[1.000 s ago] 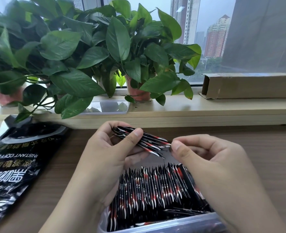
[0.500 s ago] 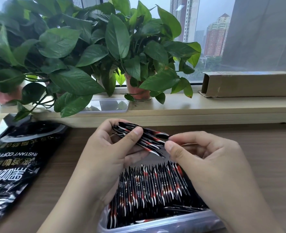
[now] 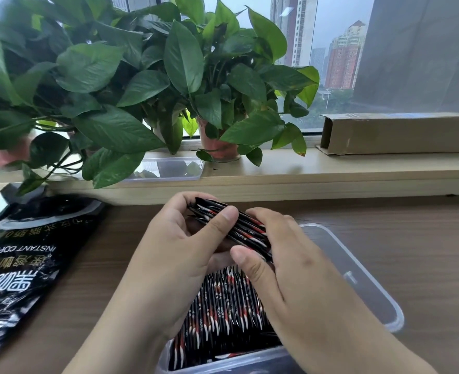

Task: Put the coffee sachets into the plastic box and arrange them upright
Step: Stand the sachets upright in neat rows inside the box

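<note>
The sachets (image 3: pixel 239 228) were black with red and white streaks; the bag (image 3: pixel 20 263) black with pale lettering; the leaves (image 3: pixel 115 76) green

**Left hand** (image 3: pixel 174 255), centre of the frame: fingers curled round the left end of a slim bundle of black-and-red foil coffee sachets (image 3: pixel 245 230), thumb laid across its near face. **Right hand** (image 3: pixel 293 268), just right of centre: fingers curled over the bundle's right end, thumb pressed against its lower edge (fingertips hidden behind the sachets). Both bare forearms enter from the bottom edge, left from lower left and right from lower right, converging at the bundle.
</note>
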`<state>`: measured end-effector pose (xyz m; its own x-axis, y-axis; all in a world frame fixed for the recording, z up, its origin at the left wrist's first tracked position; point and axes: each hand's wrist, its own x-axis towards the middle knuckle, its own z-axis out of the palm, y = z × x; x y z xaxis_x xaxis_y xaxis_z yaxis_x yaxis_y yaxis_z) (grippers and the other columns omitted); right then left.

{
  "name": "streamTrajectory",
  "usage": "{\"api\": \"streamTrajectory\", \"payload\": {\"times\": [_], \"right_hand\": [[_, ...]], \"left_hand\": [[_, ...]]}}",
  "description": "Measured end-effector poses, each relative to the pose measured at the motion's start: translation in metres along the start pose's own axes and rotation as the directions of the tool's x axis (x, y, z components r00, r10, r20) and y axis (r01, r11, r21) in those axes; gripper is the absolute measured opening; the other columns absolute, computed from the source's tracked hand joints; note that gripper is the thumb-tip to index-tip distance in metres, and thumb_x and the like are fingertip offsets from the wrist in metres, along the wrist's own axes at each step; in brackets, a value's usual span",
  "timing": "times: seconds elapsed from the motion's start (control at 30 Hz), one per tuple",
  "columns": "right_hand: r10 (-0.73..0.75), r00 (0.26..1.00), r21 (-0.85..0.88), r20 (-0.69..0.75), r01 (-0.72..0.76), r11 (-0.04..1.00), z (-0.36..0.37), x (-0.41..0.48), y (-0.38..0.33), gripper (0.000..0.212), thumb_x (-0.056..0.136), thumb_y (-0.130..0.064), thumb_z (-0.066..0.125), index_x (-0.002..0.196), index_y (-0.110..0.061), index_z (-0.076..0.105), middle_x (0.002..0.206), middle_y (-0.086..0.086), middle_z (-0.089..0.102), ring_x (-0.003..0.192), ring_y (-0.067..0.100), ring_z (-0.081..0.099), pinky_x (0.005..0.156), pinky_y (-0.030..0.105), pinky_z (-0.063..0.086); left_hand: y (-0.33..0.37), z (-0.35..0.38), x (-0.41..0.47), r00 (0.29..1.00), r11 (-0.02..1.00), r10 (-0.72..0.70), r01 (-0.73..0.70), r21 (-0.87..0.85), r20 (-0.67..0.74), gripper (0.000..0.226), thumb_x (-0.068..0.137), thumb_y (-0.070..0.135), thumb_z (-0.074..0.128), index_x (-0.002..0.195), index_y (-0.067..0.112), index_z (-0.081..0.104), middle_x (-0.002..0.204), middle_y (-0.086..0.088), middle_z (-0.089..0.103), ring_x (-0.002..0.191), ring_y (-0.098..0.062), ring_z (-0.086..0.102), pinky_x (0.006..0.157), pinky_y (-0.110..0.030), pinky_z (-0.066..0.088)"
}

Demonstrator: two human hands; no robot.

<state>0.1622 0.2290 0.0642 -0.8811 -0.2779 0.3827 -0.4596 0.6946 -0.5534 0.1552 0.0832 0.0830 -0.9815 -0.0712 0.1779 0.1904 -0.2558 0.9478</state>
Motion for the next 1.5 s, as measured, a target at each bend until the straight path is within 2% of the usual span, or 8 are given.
{"api": "streamTrajectory", "payload": {"times": [0.17,0.33,0.63,0.87,1.0,1.13,1.33,1.5], "right_hand": [[-0.124,0.989,-0.033,-0.078,0.122,0.992,0.002,0.005,0.005,0.059,0.088,-0.06,0.017,0.135,-0.036,0.042,0.119,-0.018,0.053,0.099,0.008,0.06,0.082,0.028,0.051],[-0.227,0.97,-0.1,-0.088,0.218,0.971,-0.009,0.008,0.014,0.041,0.096,-0.046,0.03,0.124,-0.027,0.054,0.103,-0.012,0.061,0.083,0.013,0.063,0.07,0.029,0.049],[-0.192,0.974,-0.098,0.122,0.204,0.974,-0.019,0.001,0.014,0.03,0.094,-0.062,0.02,0.121,-0.053,0.026,0.099,-0.028,0.052,0.093,-0.002,0.053,0.076,0.018,0.042],[-0.199,0.978,-0.11,0.058,0.204,0.973,-0.022,0.001,0.008,0.018,0.096,-0.056,0.031,0.111,-0.046,0.029,0.069,-0.024,0.047,0.064,-0.004,0.046,0.065,0.016,0.041],[-0.181,0.98,-0.103,0.085,0.189,0.977,-0.023,0.001,0.003,0.022,0.092,-0.061,0.023,0.11,-0.049,0.026,0.075,-0.028,0.048,0.072,-0.001,0.049,0.072,0.018,0.043],[-0.123,0.988,-0.08,0.096,0.131,0.988,-0.026,0.001,-0.001,0.031,0.081,-0.062,0.026,0.11,-0.054,0.021,0.076,-0.03,0.049,0.076,-0.004,0.052,0.074,0.018,0.043],[-0.166,0.984,-0.093,0.07,0.172,0.981,-0.025,0.004,0.005,0.029,0.084,-0.06,0.029,0.111,-0.052,0.024,0.081,-0.031,0.047,0.086,0.0,0.054,0.077,0.023,0.046],[-0.28,0.96,-0.2,0.0,0.275,0.941,-0.019,0.007,0.015,0.033,0.091,-0.053,0.041,0.118,-0.037,0.05,0.099,-0.02,0.054,0.089,0.002,0.055,0.074,0.024,0.053]], "left_hand": [[-0.002,0.006,-0.001,0.999,0.998,0.026,-0.024,0.05,-0.033,0.026,0.083,0.023,0.066,0.102,0.008,0.059,0.087,-0.016,0.077,0.074,-0.026,0.077,0.06,-0.032,0.061],[0.007,0.003,0.0,0.991,0.991,-0.136,0.136,0.02,0.012,0.036,0.087,0.037,0.058,0.099,0.003,0.06,0.077,-0.018,0.077,0.061,-0.03,0.075,0.052,-0.031,0.061],[0.002,0.0,0.002,0.987,0.982,-0.159,0.154,0.113,0.036,0.033,0.097,0.032,0.052,0.083,0.004,0.06,0.073,-0.021,0.075,0.051,-0.024,0.069,0.047,-0.028,0.057],[0.004,-0.001,0.002,0.985,0.976,-0.172,0.169,0.135,0.008,0.052,0.088,0.048,0.054,0.09,-0.003,0.066,0.07,-0.024,0.073,0.048,-0.03,0.069,0.043,-0.028,0.056],[0.003,-0.004,0.004,0.995,0.98,-0.07,0.082,0.183,-0.072,0.046,0.096,0.036,0.056,0.07,0.0,0.068,0.059,-0.026,0.069,0.033,-0.026,0.057,0.031,-0.021,0.044],[0.001,-0.005,0.004,0.997,0.984,-0.042,0.054,0.173,-0.07,0.023,0.099,0.012,0.048,0.095,0.009,0.07,0.056,-0.024,0.064,0.026,-0.024,0.05,0.026,-0.019,0.036],[0.001,-0.003,-0.001,0.993,0.961,-0.086,0.062,0.27,0.078,0.032,0.079,0.043,0.069,0.081,0.013,0.079,0.068,-0.03,0.07,0.033,-0.022,0.053,0.033,-0.018,0.039],[0.001,-0.008,0.001,0.996,0.933,-0.037,0.004,0.36,0.085,0.028,0.075,0.042,0.075,0.076,0.014,0.08,0.059,-0.022,0.07,0.041,-0.024,0.055,0.041,-0.021,0.042]]}}
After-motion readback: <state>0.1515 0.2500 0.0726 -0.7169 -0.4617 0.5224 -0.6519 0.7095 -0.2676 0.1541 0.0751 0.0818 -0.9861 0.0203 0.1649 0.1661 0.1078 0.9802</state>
